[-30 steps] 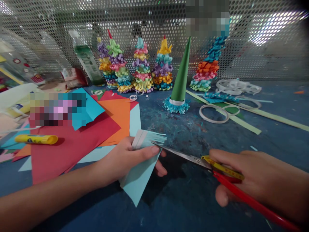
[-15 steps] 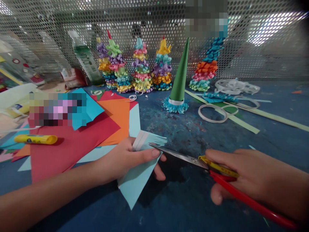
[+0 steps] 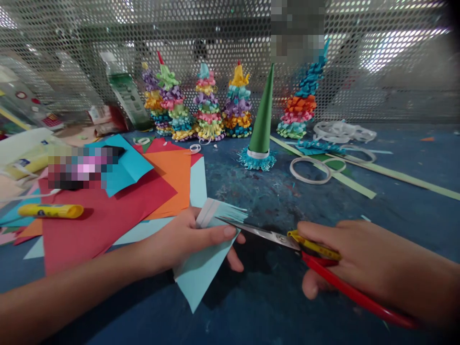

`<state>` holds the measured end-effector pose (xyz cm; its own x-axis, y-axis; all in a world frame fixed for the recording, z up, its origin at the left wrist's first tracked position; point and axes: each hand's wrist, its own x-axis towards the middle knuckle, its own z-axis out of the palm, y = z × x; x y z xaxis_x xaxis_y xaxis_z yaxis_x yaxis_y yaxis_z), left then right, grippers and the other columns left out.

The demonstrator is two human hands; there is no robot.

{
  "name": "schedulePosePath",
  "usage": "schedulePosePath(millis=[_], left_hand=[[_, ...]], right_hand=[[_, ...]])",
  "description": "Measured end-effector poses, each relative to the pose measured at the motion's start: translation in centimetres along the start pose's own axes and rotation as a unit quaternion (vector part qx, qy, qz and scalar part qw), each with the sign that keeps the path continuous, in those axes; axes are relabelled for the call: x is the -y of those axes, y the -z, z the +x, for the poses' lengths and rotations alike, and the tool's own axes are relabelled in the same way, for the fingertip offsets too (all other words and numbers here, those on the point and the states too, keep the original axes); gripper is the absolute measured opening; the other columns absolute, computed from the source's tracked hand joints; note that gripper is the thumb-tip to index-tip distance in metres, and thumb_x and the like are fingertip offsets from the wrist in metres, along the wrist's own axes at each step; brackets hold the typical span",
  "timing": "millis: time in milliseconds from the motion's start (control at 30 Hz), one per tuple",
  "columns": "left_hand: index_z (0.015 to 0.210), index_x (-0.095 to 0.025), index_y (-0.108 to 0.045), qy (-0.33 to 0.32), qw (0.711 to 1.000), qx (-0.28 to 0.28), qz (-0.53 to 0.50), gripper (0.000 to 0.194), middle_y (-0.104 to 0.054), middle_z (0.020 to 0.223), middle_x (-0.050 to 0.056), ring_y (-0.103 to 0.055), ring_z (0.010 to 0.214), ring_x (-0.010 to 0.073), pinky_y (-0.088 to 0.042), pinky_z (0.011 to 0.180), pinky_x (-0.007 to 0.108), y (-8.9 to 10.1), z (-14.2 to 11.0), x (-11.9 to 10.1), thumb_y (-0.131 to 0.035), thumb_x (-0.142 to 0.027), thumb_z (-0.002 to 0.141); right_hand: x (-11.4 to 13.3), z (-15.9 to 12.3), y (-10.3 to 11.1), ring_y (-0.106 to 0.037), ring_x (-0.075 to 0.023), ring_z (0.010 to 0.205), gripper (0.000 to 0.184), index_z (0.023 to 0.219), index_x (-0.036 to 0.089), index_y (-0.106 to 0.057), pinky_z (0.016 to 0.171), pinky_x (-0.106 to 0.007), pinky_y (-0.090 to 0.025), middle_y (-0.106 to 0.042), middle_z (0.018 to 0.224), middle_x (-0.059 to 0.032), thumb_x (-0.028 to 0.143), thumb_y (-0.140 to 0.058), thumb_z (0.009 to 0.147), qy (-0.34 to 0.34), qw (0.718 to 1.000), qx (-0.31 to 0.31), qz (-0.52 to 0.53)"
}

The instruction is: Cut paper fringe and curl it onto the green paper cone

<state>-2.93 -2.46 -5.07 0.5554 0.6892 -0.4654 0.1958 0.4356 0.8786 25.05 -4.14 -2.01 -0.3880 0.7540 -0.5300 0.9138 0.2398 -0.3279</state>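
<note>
My left hand (image 3: 201, 235) pinches a folded piece of light blue paper (image 3: 201, 275) between thumb and fingers. A pale strip of tape (image 3: 207, 213) runs across its upper part, and narrow cut fringes (image 3: 232, 209) point to the right beyond it. Scissors (image 3: 268, 234) with red and yellow handles are held in my right hand (image 3: 345, 254). Their blades lie at the fringed edge just above my left thumb, tips close to the tape. Behind the scissors stands a green paper cone (image 3: 264, 115) with a curly blue fringe around its base.
Several fringed paper cones (image 3: 208, 105) line the back by a perforated metal panel (image 3: 233, 28). Rolls of white tape (image 3: 310, 170) and pale green strips (image 3: 355, 184) lie right. Left are red paper (image 3: 108, 215), orange paper (image 3: 176, 172), a yellow glue stick (image 3: 50, 211) and a bottle (image 3: 127, 96).
The whole view has shifted slightly. The scissors' tips sit a little closer to the tape, and the fringe strands look more spread. Both hands keep their holds.
</note>
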Motion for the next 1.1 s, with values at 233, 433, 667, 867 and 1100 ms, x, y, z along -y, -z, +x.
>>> schedulePosePath(millis=[233, 433, 667, 867, 1100], left_hand=[[0.091, -0.017, -0.075, -0.004, 1.000, -0.006, -0.007, 0.035, -0.082, 0.076, 0.004, -0.065, 0.060, 0.0139, -0.046, 0.052, 0.019, -0.2, 0.1, -0.3, -0.078, -0.051, 0.082], [0.092, -0.017, -0.075, -0.073, 0.996, 0.004, -0.046, 0.029, -0.082, 0.075, 0.003, -0.075, 0.074, 0.0191, -0.055, 0.068, 0.024, 0.0, 0.5, 0.8, -0.074, -0.046, 0.088], [0.076, -0.020, -0.080, -0.102, 0.994, -0.032, -0.010, 0.031, -0.082, 0.077, 0.002, -0.076, 0.077, 0.0199, -0.057, 0.075, 0.026, -0.4, 0.3, 0.8, -0.066, -0.043, 0.091], [0.077, -0.021, -0.082, -0.062, 0.997, -0.043, 0.005, 0.029, -0.082, 0.080, 0.003, -0.075, 0.079, 0.0200, -0.058, 0.076, 0.026, -0.3, 0.3, 0.2, -0.067, -0.042, 0.089], [0.079, -0.019, -0.078, -0.033, 0.999, -0.035, -0.022, 0.031, -0.083, 0.080, 0.004, -0.077, 0.078, 0.0207, -0.058, 0.072, 0.026, -0.3, 0.3, 0.3, -0.072, -0.049, 0.085]], right_hand=[[0.0, 0.2, 0.3, -0.070, -0.0253, 0.067, 0.009, 0.084, 0.028, -0.056, 0.059, -0.030, -0.037, -0.082, 0.080, 0.0017, 0.036, -0.058, 0.087, -0.005, 1.000, 0.008, 0.028], [-1.7, -0.5, -1.7, -0.067, -0.0249, 0.061, 0.027, 0.094, 0.029, -0.062, 0.058, -0.030, -0.040, -0.077, 0.071, 0.0008, 0.035, -0.075, 0.072, 0.009, 0.997, -0.078, 0.013], [-2.0, -1.0, -2.3, -0.070, -0.0243, 0.059, 0.016, 0.088, 0.030, -0.063, 0.052, -0.028, -0.040, -0.074, 0.068, 0.0014, 0.031, -0.072, 0.075, 0.034, 0.995, -0.087, 0.046], [-1.2, -0.5, -1.4, -0.074, -0.0204, 0.064, 0.012, 0.083, 0.030, -0.054, 0.057, -0.025, -0.046, -0.080, 0.068, 0.0081, 0.018, -0.056, 0.083, 0.031, 0.983, 0.035, 0.179], [-1.0, 0.3, 0.0, -0.065, -0.0186, 0.054, 0.009, 0.081, 0.028, -0.049, 0.057, -0.028, -0.040, -0.082, 0.076, 0.0052, 0.026, -0.055, 0.088, 0.001, 0.993, 0.062, 0.100]])
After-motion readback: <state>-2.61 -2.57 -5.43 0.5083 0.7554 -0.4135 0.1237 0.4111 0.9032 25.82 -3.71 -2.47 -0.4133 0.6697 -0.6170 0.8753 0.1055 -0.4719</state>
